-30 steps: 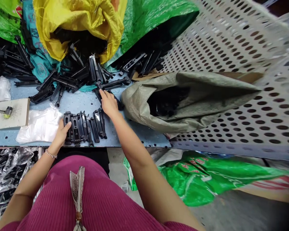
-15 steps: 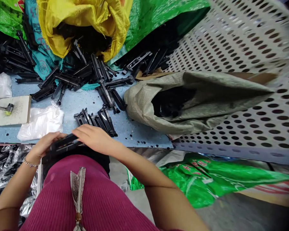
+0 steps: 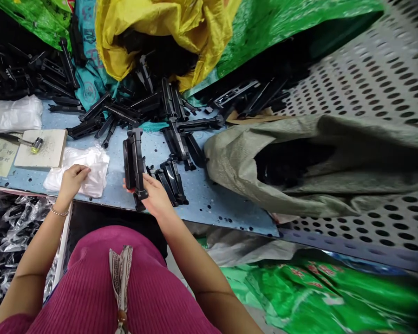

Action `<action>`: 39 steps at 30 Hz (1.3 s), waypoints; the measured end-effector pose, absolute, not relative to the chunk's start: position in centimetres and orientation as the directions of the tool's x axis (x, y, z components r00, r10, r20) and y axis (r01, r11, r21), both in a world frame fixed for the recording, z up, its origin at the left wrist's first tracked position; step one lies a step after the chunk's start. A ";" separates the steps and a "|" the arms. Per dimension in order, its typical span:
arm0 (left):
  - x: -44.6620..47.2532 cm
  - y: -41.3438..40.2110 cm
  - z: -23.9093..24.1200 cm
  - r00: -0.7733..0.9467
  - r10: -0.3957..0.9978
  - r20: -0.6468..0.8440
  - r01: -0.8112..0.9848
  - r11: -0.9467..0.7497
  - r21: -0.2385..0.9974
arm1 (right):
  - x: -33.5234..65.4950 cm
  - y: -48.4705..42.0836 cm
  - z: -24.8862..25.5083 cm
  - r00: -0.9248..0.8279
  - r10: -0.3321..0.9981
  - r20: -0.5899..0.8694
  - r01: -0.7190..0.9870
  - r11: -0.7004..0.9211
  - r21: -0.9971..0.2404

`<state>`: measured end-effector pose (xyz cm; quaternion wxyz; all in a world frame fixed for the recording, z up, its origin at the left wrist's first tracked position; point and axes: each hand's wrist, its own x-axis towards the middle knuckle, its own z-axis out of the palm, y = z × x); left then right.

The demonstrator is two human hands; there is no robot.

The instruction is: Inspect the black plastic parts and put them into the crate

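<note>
My right hand [image 3: 156, 195] grips a black plastic folding bracket [image 3: 135, 162], held upright above the table's front part. Its fingers wrap behind the lower end, so they are partly hidden. On the left, my left hand [image 3: 72, 182] is closed, thumb and fingers pinched at the top of a stack of clear plastic bags [image 3: 95, 160]. Just right of the held bracket lies a small row of similar black brackets [image 3: 174, 181]. Behind it spreads a loose heap of more brackets [image 3: 125, 111].
A yellow sack [image 3: 167, 18] and a green sack [image 3: 264, 23] stand at the back. To the right, an open grey-green sack [image 3: 230, 153] holds dark parts beside a perforated white panel [image 3: 397, 60]. At left are a pale block [image 3: 52, 148] and another bag stack [image 3: 17, 116].
Both hands held the bracket low near my body. My left hand has let go and moved to the plastic bags; my right hand has lifted the bracket upright over the table. The view shifted left.
</note>
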<state>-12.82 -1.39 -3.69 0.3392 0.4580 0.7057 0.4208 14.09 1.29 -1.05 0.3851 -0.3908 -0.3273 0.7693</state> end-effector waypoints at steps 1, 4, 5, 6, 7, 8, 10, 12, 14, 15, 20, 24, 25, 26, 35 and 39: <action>-13.1 -1.4 -3.7 -0.355 0.926 -0.131 0.280 0.239 0.930 | 13.6 1.2 -1.1 -0.417 0.837 -0.354 -0.363 -0.510 -0.780; -13.1 -1.8 -3.8 -0.392 0.913 -0.113 0.172 0.193 0.966 | 11.2 1.5 -1.5 -0.509 0.791 -0.341 -0.438 -0.578 -0.688; -13.0 -2.0 -3.8 -0.380 0.923 -0.057 0.217 0.149 0.965 | 10.1 1.6 -1.7 -0.542 0.774 -0.327 -0.456 -0.597 -0.660; -12.8 -2.2 -3.6 -0.342 0.939 0.017 0.305 0.094 0.948 | 8.9 1.9 -1.9 -0.568 0.761 -0.313 -0.466 -0.610 -0.641; -12.8 -2.5 -3.4 -0.279 0.955 0.096 0.420 0.032 0.907 | 7.7 2.1 -2.2 -0.575 0.759 -0.305 -0.469 -0.611 -0.637; -12.8 -2.7 -3.1 -0.202 0.966 0.163 0.541 -0.029 0.841 | 6.7 2.2 -2.4 -0.551 0.776 -0.306 -0.469 -0.592 -0.655; -13.0 -2.9 -2.4 -0.073 0.972 0.224 0.729 -0.101 0.677 | 5.5 2.2 -2.7 -0.436 0.845 -0.310 -0.457 -0.504 -0.733; -13.6 -2.9 -1.8 -0.047 0.976 0.214 0.814 -0.086 0.575 | 5.7 1.5 -2.9 -0.369 0.880 -0.299 -0.440 -0.449 -0.778; -14.4 -2.6 -1.6 -0.072 0.982 0.175 0.822 -0.041 0.567 | 7.1 0.3 -2.9 -0.509 0.802 -0.312 -0.414 -0.546 -0.728; -14.8 -2.5 -1.6 -0.082 0.984 0.160 0.813 -0.027 0.582 | 7.9 -0.4 -3.1 -0.626 0.708 -0.327 -0.376 -0.642 -0.668; -14.8 -3.6 -1.8 -0.046 0.969 0.241 0.810 -0.105 0.577 | 9.4 -2.0 -4.7 -0.910 0.203 -0.362 -0.099 -0.953 -0.286; -11.9 -6.9 -1.4 0.246 0.907 0.341 0.771 -0.396 0.498 | 7.9 -1.2 -5.8 -0.850 0.284 -0.444 -0.184 -0.950 -0.254; -11.0 -7.7 -1.2 0.320 0.884 0.342 0.729 -0.460 0.507 | 7.6 -1.1 -5.8 -0.804 0.355 -0.478 -0.212 -0.921 -0.328; -10.2 -8.4 -1.1 0.369 0.867 0.335 0.690 -0.497 0.526 | 7.3 -1.2 -5.6 -0.747 0.439 -0.500 -0.218 -0.872 -0.439; -13.0 -16.3 4.4 0.325 0.938 0.120 0.795 -0.340 0.503 | 10.0 -2.6 0.8 -0.889 0.456 -0.049 0.149 0.185 -0.971; -22.1 -23.0 0.8 0.023 0.907 -0.420 0.893 0.171 0.417 | 13.8 1.6 2.2 -0.675 0.737 -0.015 0.575 0.513 -0.637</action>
